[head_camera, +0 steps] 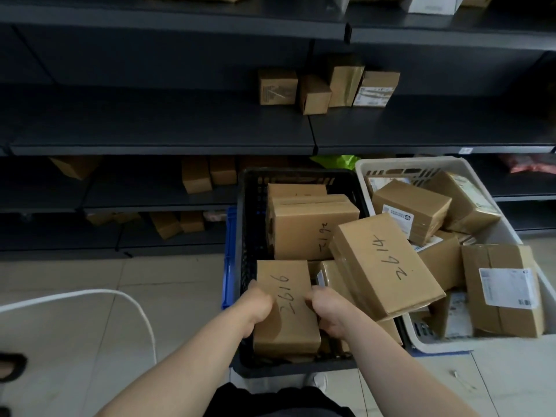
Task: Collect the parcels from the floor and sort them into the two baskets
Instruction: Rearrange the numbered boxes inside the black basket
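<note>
Dark metal shelving (162,121) fills the background, with a small cluster of cardboard boxes (328,85) on its middle shelf. On the tiled floor (90,341) in front of it stand two baskets side by side and touching: a black basket (249,224) on the left and a white basket (388,167) on the right, each heaped with brown parcels. One large parcel marked in black ink (388,263) lies tilted across the rims where the two meet. Inside the near end of the black basket, a smaller parcel with handwritten numbers (285,311) is gripped from both sides. The left hand (257,305) clasps its left edge, fingers curled under; the right hand (326,311) clamps its right edge. A white cable (132,299) arcs over the floor at the left.
</note>
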A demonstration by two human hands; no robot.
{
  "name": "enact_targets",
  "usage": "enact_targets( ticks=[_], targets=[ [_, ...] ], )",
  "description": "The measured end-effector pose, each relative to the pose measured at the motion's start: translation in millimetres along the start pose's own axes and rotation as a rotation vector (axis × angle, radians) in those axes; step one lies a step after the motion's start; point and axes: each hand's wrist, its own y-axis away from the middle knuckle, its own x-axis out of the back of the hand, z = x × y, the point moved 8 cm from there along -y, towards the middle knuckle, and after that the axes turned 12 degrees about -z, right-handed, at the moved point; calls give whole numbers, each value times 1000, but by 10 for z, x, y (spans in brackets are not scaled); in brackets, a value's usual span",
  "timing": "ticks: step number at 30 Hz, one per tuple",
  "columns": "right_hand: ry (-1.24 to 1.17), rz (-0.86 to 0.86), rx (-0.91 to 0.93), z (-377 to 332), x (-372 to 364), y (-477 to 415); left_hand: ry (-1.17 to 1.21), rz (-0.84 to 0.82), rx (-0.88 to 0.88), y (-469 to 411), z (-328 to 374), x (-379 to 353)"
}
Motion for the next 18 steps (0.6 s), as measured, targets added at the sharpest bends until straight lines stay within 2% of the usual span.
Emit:
enact_targets(
  ticks=[8, 18],
  targets=[
    [-79, -31, 29, 13, -57, -119, 126, 57, -90, 145, 55, -18],
    [-55, -20, 27, 55, -78, -238, 86, 116, -142, 163, 47, -45]
  ],
)
